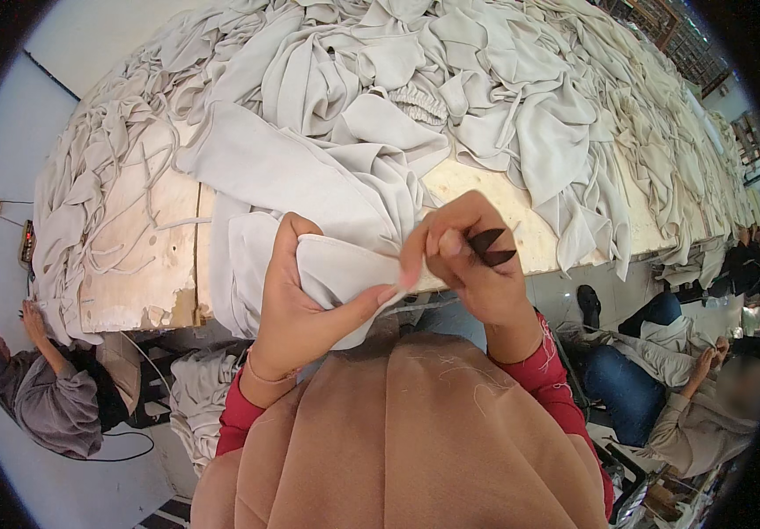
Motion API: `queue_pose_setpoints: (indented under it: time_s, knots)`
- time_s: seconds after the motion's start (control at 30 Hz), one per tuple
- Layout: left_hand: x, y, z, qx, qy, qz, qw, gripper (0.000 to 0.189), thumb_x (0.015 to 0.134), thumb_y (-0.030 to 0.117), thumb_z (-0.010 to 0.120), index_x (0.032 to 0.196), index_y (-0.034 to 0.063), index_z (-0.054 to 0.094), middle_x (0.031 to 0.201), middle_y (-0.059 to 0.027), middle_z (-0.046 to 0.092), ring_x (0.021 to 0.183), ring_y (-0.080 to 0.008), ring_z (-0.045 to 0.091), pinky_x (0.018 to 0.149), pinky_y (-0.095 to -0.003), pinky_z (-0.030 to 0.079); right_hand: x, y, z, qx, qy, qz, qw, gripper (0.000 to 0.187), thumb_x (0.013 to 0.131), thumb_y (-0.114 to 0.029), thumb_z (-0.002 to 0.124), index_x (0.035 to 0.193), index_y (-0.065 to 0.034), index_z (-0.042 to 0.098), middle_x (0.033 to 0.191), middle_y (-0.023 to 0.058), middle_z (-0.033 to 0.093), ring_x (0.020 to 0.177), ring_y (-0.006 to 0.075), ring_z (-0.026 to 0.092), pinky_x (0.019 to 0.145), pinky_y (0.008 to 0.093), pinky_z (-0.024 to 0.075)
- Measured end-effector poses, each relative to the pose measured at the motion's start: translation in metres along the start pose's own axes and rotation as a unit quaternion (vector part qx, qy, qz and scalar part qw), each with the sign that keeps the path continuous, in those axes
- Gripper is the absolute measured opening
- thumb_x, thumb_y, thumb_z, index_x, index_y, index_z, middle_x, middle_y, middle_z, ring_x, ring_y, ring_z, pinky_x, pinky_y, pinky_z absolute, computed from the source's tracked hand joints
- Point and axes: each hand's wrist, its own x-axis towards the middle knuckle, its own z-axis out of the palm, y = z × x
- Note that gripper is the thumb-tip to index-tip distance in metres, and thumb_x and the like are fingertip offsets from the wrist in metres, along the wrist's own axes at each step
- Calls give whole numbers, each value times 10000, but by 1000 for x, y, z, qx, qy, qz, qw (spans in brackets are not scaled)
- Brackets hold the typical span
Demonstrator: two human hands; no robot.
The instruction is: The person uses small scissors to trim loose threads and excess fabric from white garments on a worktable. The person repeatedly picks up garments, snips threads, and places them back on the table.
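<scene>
My left hand (297,314) grips a pale grey fabric garment (347,268), with the thumb along its stitched edge. The garment's other folds spread forward over the plywood table (148,264). Close on the right, my right hand (485,284) has dark-bladed thread snips (493,247) tucked in the palm, their two points facing right and apart. The forefinger of that hand meets the edge of the cloth near my left thumb. Whether it pinches the cloth or a thread there is too small to tell.
A large heap of pale fabric pieces (525,86) covers much of the table, with a gathered elastic band (419,106) among them. Loose fabric cords (135,254) lie at left. One person (56,397) sits at far left, another (690,403) at right holding cloth.
</scene>
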Motion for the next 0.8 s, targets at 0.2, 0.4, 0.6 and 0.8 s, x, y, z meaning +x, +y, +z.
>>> queue_pose_setpoints:
  time_s: [0.2,0.4,0.6,0.8]
  knots:
    - [2,4,-6,-1,13,3,1000,589,682,-35,798,1098,35,386,1016,-86,604,950,-138,617,778,-258,514,6,-6,-26,-145,162,-69,974,188,875,-105,642,1035,-24,589,869,11,562,766,96,509,663,214,390]
    - [1,-4,-8,-17,18,9,1000,627,684,-32,799,1146,27,380,1033,-87,602,964,-142,612,813,-271,512,4,6,-14,-380,-51,-221,897,408,738,-147,808,1083,-4,646,953,75,615,656,103,528,583,208,397]
    - [-2,-1,-9,-25,-6,-36,999,588,711,-19,788,1126,37,375,1034,-82,599,954,-132,605,799,-250,503,2,4,-4,-164,47,-96,981,211,997,-205,480,935,-16,549,792,101,620,646,116,521,570,224,396]
    - [-2,-4,-11,18,-35,-44,998,590,706,-19,791,1123,42,378,1009,-80,609,946,-132,606,801,-261,508,-4,8,-13,-102,34,-60,992,106,976,-83,488,932,-13,555,854,47,576,775,89,515,703,219,394]
